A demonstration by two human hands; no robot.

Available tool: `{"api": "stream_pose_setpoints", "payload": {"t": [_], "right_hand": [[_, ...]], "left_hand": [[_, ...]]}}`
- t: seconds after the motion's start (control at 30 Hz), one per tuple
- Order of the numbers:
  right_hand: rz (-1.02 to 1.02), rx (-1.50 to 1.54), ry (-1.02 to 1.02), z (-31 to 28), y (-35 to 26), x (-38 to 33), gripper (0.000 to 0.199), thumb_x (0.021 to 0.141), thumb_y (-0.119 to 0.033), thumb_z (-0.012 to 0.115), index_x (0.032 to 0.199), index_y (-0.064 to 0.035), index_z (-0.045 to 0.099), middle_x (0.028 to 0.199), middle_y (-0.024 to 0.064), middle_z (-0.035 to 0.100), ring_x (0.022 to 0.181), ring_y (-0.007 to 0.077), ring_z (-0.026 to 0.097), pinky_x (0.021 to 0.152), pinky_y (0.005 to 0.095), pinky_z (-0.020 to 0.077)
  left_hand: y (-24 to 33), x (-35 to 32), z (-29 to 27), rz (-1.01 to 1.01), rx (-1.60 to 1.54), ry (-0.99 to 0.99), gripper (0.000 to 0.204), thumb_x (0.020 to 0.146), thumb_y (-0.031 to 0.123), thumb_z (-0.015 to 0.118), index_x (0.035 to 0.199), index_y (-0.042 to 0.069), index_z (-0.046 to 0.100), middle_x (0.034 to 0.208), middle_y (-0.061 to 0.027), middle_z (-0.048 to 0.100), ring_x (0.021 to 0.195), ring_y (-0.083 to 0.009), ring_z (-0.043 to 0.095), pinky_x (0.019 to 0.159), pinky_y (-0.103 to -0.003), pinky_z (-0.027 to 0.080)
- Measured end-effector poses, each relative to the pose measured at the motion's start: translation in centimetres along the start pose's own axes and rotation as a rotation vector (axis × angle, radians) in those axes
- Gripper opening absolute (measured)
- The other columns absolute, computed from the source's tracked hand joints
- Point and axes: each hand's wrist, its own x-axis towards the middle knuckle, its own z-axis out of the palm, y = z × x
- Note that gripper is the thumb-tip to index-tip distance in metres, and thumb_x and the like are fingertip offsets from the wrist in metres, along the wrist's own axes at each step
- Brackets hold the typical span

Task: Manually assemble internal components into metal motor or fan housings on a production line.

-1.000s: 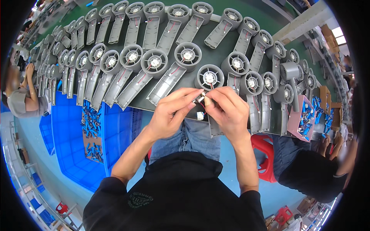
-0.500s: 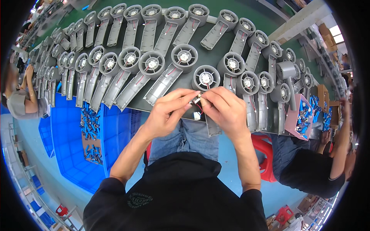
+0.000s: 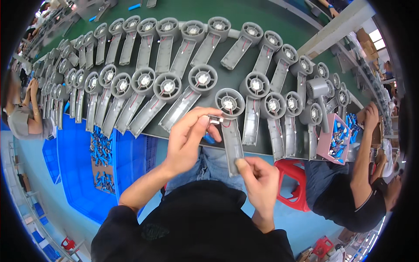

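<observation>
Since the earlier frame the right hand (image 3: 260, 178) has moved down from the small circuit board (image 3: 214, 119) to the low end of the grey fan shell (image 3: 232, 139), below the centre of the frame. The left hand (image 3: 183, 142) remains just left of centre, its forearm slanting up from the lower left, the wrist bent so the fingers point to the upper right. Its thumb and forefinger are closed on the board, which sits at the fingertips beside the shell, just under the round fan head. The right forearm rises from the lower right; the thumb presses on the handle's end with the fingers curled beneath, gripping it. A blue piece (image 3: 209, 138) shows partly hidden behind the left fingers, where a white-tipped piece was visible earlier.
</observation>
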Motion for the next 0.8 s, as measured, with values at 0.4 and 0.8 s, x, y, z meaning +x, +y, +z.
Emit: {"api": "stream_pose_setpoints", "payload": {"t": [0.4, 0.8], "right_hand": [[-0.339, -0.595, 0.142, 0.8, -13.1, 36.3, 0.034, 0.083, -0.037, 0.073, 0.082, -0.0037, 0.076, 0.082, 0.0172, 0.073, 0.083, 0.0309, 0.071, 0.08, 0.0394, 0.0541], [-0.437, -0.864, 0.326, 0.7, -11.6, 38.4, 0.045, 0.092, -0.045, 0.06, 0.09, -0.0023, 0.075, 0.087, 0.02, 0.073, 0.094, 0.0362, 0.07, 0.089, 0.0445, 0.0532]], "left_hand": [[1.7, 38.7, -3.4, 0.004, 0.57, 0.116, 0.023, 0.097, 0.018, 0.055, 0.102, 0.002, 0.071, 0.069, -0.0046, 0.064, 0.053, -0.0104, 0.055, 0.049, -0.026, 0.043], [-3.3, 42.5, -6.0, 0.296, 1.29, 0.093, 0.036, 0.084, 0.028, 0.063, 0.113, 0.007, 0.071, 0.113, -0.0191, 0.069, 0.109, -0.0366, 0.065, 0.098, -0.043, 0.05]]}}
